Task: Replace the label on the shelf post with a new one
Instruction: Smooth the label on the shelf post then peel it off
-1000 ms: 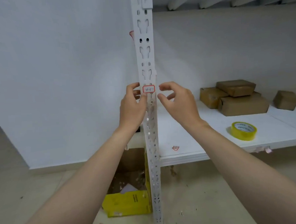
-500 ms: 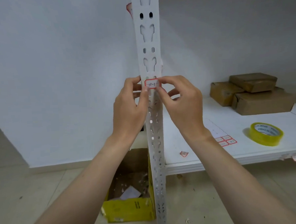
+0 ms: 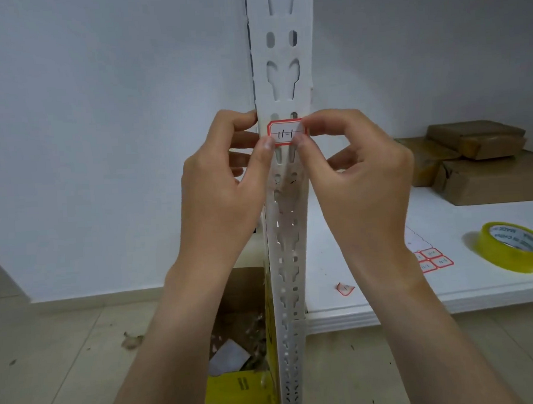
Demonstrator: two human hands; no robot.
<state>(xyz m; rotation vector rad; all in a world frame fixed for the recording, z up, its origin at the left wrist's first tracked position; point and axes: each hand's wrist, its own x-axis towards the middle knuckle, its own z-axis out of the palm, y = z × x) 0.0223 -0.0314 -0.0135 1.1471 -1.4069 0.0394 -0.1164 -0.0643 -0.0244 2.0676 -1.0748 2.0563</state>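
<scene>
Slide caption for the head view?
Left hand and right hand hold a red-bordered label against the shelf post; tape roll and cardboard boxes on the shelf.

Dim even light, soft focus, edges bowed

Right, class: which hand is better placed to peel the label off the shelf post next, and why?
Probably the right hand: its thumb and forefinger pinch the right edge of the label, while the left hand presses its thumb on the lower left corner.
</scene>
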